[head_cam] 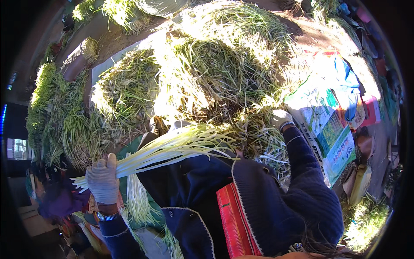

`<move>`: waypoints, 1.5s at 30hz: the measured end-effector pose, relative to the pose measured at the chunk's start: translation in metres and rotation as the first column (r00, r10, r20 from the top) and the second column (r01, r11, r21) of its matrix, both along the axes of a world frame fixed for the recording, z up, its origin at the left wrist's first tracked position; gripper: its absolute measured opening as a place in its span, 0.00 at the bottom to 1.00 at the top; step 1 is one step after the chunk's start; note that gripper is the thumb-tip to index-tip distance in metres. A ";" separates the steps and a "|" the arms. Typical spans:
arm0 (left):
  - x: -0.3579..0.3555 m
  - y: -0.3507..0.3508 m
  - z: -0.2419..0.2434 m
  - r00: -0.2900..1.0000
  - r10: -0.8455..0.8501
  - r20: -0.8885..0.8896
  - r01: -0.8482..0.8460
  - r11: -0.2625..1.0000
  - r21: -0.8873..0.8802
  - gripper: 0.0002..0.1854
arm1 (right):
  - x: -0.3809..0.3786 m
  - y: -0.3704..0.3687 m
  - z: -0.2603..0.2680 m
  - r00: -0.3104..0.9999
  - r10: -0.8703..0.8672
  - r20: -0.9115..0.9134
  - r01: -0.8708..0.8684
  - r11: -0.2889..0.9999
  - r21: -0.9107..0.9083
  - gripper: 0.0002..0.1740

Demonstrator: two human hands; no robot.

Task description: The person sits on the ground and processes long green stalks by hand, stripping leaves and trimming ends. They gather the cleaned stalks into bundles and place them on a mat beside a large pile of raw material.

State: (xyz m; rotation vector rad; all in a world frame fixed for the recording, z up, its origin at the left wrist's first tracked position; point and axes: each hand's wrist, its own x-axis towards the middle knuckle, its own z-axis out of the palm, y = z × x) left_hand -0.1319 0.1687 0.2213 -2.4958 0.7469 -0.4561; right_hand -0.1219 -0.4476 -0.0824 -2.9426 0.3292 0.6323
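My left hand [103, 179], in a whitish knitted glove, is closed around the white lower ends of a bunch of long, pale leafy stalks [174, 147]. Their yellow-green tips extend rightward across my lap. At the right edge of a large heap of cut green plants [226, 74], my gloved right hand [280, 119] touches loose leaves. Its fingertips are hard to make out against the bright foliage, so its grip is unclear. Below the held bunch, more cleaned white stalks [137, 200] lie on a green surface beside my left knee.
Printed plastic sacks [336, 152] lie right of my right arm, with a blue cloth or bag [347, 87] and a pink container [370, 110] beyond. A smaller plant pile [126, 84] and upright bundles [76, 129] stand to the left. A person in purple [61, 200] is at lower left.
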 end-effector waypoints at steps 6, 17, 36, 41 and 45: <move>0.008 -0.024 0.006 1.000 0.014 -0.015 -0.014 0.999 0.045 0.19 | 0.044 0.211 0.158 0.744 0.121 0.657 -0.668 0.140 0.731 0.29; -0.069 0.010 -0.021 0.982 0.179 -0.067 -0.186 0.975 -0.119 0.21 | 0.046 0.220 0.072 0.590 0.511 0.625 -0.744 0.645 0.174 0.13; -0.137 0.057 -0.100 0.907 0.392 -0.154 -0.418 0.884 -0.210 0.17 | 0.062 0.275 0.155 0.690 0.303 0.657 -0.720 0.190 0.668 0.25; -0.145 0.049 -0.082 0.928 0.358 -0.104 -0.373 0.897 -0.238 0.17 | 0.002 0.401 0.187 0.201 0.580 0.789 -0.980 0.119 0.161 0.24; -0.148 0.045 -0.073 0.947 0.321 -0.018 -0.317 0.921 -0.227 0.16 | -0.001 0.401 0.169 0.243 0.742 0.625 -0.969 0.162 0.185 0.14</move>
